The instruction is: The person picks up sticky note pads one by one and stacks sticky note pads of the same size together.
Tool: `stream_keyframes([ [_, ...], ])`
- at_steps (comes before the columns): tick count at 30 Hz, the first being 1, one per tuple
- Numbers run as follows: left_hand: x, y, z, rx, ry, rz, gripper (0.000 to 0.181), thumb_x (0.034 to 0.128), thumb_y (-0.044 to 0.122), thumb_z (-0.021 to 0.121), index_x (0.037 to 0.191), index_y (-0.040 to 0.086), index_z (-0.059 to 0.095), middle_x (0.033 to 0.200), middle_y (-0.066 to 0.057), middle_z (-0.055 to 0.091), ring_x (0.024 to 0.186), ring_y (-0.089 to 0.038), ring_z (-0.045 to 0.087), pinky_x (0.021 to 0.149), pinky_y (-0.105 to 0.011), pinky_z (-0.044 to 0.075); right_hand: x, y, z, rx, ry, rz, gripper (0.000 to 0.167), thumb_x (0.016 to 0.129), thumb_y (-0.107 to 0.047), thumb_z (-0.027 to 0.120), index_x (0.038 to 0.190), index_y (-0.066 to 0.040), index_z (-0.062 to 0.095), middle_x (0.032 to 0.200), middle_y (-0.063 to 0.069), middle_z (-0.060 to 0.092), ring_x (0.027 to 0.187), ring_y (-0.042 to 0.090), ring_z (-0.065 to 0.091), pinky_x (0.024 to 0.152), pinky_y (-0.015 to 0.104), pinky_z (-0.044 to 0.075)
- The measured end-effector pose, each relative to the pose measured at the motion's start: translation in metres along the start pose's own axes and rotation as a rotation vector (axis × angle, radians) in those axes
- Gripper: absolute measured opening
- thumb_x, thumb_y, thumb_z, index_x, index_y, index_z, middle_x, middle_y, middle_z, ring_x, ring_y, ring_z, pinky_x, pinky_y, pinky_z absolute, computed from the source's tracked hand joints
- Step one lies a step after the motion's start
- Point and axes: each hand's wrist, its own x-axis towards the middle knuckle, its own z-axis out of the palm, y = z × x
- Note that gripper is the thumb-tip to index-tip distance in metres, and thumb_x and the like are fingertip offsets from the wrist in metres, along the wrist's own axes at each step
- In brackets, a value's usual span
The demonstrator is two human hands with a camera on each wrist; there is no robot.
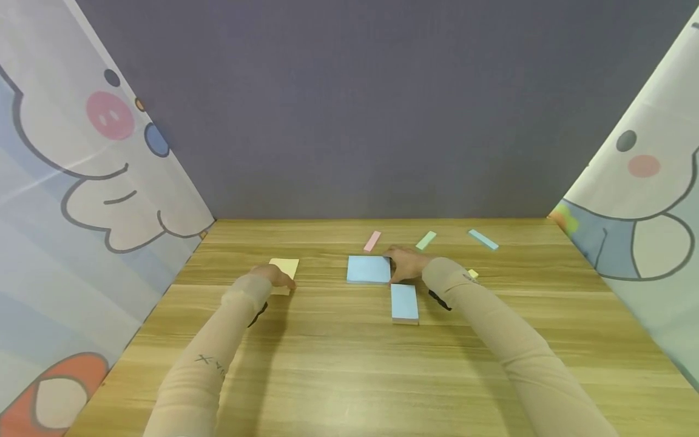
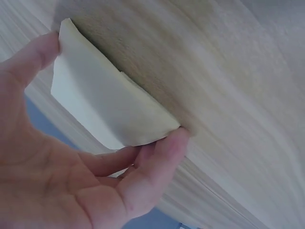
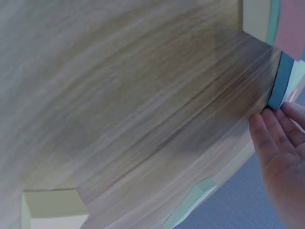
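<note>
A pale yellow sticky note pad (image 1: 286, 267) lies at the left of the table. My left hand (image 1: 271, 276) grips it, and the left wrist view shows thumb and fingers at opposite ends of the slightly bent pad (image 2: 102, 98). Near the middle is a wider light blue sticky note pad (image 1: 369, 270). My right hand (image 1: 406, 264) holds that pad at its right side, fingertips (image 3: 269, 114) against its blue edge (image 3: 281, 83); its thumb is partly hidden. Just nearer to me stands a narrower blue-topped stack of notes (image 1: 404, 302), with layered colours in the right wrist view.
Along the back lie slim pink (image 1: 372, 241), green (image 1: 426, 240) and blue (image 1: 483, 239) note strips. A small yellow block (image 1: 472, 274) sits beyond my right forearm. A grey panel (image 1: 349, 109) rises behind the wooden table (image 1: 338, 376), with cartoon-printed sheets at both sides.
</note>
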Motion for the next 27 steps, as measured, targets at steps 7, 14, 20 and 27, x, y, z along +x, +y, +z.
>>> stream_keyframes([
  [7, -0.008, 0.003, -0.002, 0.015, 0.015, 0.077, 0.095, 0.0745, 0.054, 0.065, 0.141, -0.002, 0.027, 0.144, -0.036, 0.008, 0.125, -0.056, 0.024, 0.095, -0.066, 0.031, 0.0, -0.001, -0.001, -0.009, -0.006, 0.021, 0.083, 0.074, -0.034, 0.076, 0.14, -0.004, 0.035, 0.147, 0.021, 0.025, 0.133, 0.039, 0.027, 0.107, 0.05, 0.028],
  [14, -0.011, 0.003, 0.001, 0.192, 0.113, 0.241, 0.08, 0.0771, 0.054, 0.061, 0.125, -0.009, 0.048, 0.133, -0.036, 0.036, 0.119, -0.046, 0.038, 0.093, -0.053, 0.042, 0.0, -0.001, -0.001, -0.011, 0.001, 0.026, 0.083, 0.074, -0.034, 0.076, 0.139, -0.004, 0.035, 0.147, 0.02, 0.026, 0.132, 0.039, 0.029, 0.107, 0.049, 0.028],
  [20, -0.007, 0.002, 0.006, 0.236, 0.189, 0.315, 0.08, 0.0727, 0.053, 0.065, 0.119, -0.01, 0.05, 0.121, -0.028, 0.048, 0.1, -0.033, 0.048, 0.083, -0.045, 0.049, -0.001, -0.002, -0.001, -0.006, -0.003, 0.036, 0.083, 0.074, -0.034, 0.076, 0.14, -0.005, 0.035, 0.148, 0.021, 0.024, 0.133, 0.04, 0.027, 0.107, 0.05, 0.027],
  [27, 0.001, -0.001, 0.01, 0.21, 0.209, 0.367, 0.094, 0.0717, 0.051, 0.067, 0.129, -0.016, 0.034, 0.132, -0.034, 0.036, 0.114, -0.044, 0.042, 0.091, -0.051, 0.042, 0.001, 0.0, 0.0, 0.02, -0.005, 0.01, 0.081, 0.075, -0.033, 0.075, 0.14, -0.005, 0.035, 0.141, 0.014, 0.034, 0.126, 0.031, 0.039, 0.1, 0.044, 0.038],
])
